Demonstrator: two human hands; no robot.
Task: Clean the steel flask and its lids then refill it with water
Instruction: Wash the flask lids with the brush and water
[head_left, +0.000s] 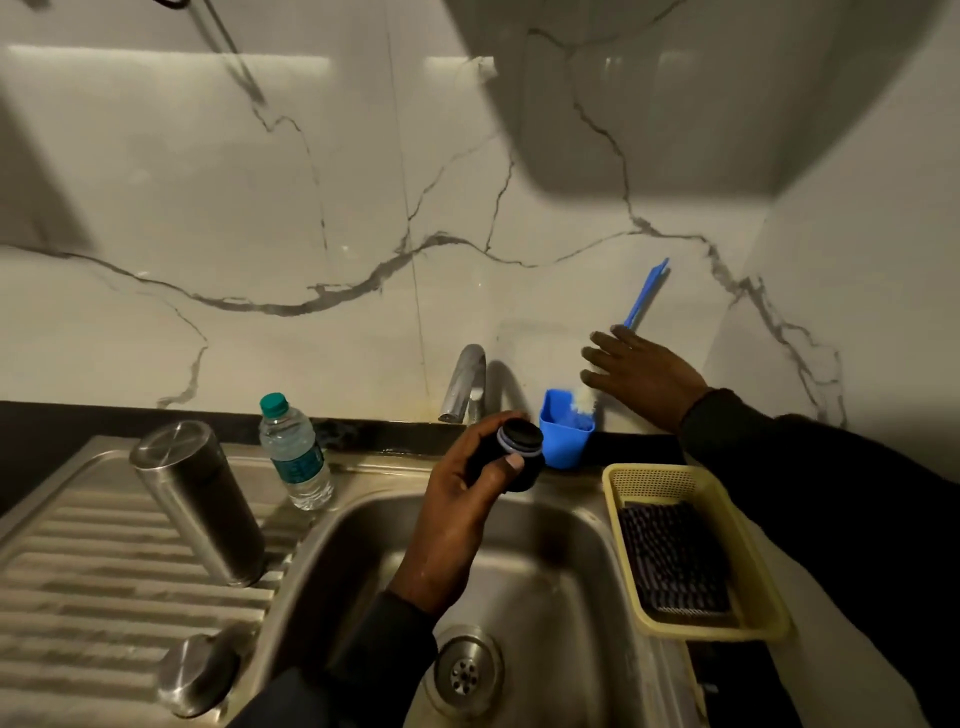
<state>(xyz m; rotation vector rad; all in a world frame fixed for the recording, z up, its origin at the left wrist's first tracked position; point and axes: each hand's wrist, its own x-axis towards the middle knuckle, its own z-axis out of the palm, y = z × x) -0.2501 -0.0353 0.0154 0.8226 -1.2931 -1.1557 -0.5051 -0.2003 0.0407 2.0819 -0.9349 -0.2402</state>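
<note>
- Nearest, a round steel lid (200, 673) lies on the ribbed drainboard (78, 571), left of the sink (519, 545).
- The left hand (467, 499) is raised over the basin, fingers and thumb curled round a black inner lid (517, 457) with a pale ring.
- The steel flask (197, 501) stands mouth-down on the drainboard, beside a plastic water bottle (296, 452).
- Farther back, the right hand (641, 376) reaches with spread fingers around the blue bottle brush (644, 293) in a blue cup (563, 441); whether it grips the brush, I can't tell.

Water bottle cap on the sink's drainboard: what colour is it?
Green/teal, on the clear plastic water bottle standing beside the steel flask; shown in the head view.
</note>
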